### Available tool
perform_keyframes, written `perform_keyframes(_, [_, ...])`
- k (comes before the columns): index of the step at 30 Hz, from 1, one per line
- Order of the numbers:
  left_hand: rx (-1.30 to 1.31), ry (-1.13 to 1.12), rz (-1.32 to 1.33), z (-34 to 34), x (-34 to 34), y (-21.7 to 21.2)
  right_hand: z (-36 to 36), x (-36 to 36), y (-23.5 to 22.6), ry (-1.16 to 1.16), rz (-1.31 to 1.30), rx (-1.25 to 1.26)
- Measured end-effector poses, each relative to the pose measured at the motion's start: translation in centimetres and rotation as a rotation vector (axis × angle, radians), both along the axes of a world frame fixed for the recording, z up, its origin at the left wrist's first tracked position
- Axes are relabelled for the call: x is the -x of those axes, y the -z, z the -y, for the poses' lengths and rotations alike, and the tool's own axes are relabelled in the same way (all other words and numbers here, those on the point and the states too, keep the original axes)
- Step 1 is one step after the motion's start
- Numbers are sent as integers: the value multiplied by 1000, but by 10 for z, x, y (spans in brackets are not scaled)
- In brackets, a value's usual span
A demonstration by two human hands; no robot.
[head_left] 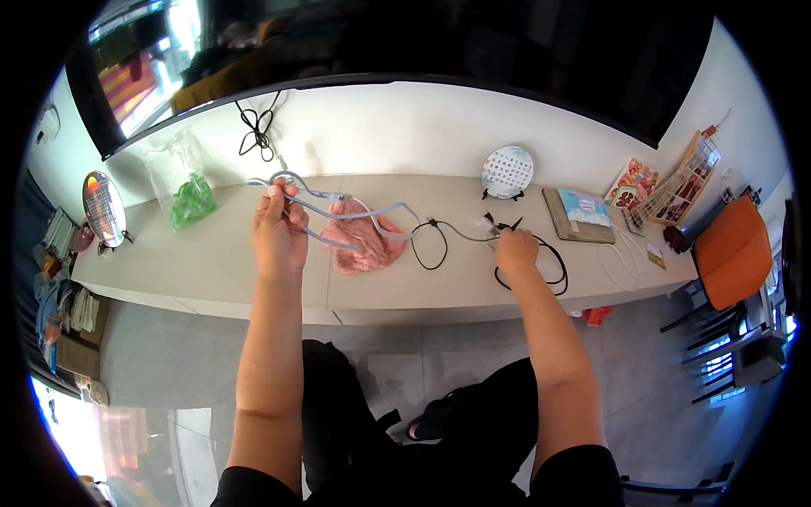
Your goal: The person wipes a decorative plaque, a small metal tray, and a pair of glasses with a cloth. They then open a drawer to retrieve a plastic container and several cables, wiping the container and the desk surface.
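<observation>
My left hand (pixel 280 232) is raised over the long cabinet, its fingers closed on a light blue-grey cable (pixel 372 211). Loops of that cable trail to the right, above a crumpled pink fluffy cloth (pixel 367 247). Lower on the right, my right hand (pixel 517 252) is down at the cabinet top, with its fingers closed around a black cable (pixel 565 272). Part of that cable curls out beside the wrist; what lies under the fingers is hidden. Between the hands lies a thin dark cable (pixel 445 252) in a loop with a small tie.
The pale cabinet (pixel 220 262) runs under a wall-mounted screen (pixel 439 51). A clear bag with green contents (pixel 193 203) stands left. At the right are a decorated plate (pixel 507 171), a grey-brown folder with a blue packet (pixel 583 211), a white cable (pixel 621 269) and an orange chair (pixel 733 253).
</observation>
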State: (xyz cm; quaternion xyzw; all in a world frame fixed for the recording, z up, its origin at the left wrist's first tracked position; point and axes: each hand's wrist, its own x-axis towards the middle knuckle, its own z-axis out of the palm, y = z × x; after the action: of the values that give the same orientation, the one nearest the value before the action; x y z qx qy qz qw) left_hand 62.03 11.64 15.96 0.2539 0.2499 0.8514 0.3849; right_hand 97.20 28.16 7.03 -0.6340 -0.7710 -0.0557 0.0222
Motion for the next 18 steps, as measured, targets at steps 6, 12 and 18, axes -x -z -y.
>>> perform_keyframes(6, [73,47,-3,-6,-32,14,21,36,11,-502,-161,-297])
perform_keyframes(12, [112,15,88,-3,-44,31,57,107,15,-402,-378,59])
perform_keyframes(18, [126,23,147,5,-41,57,50,123,39,-254,-385,94])
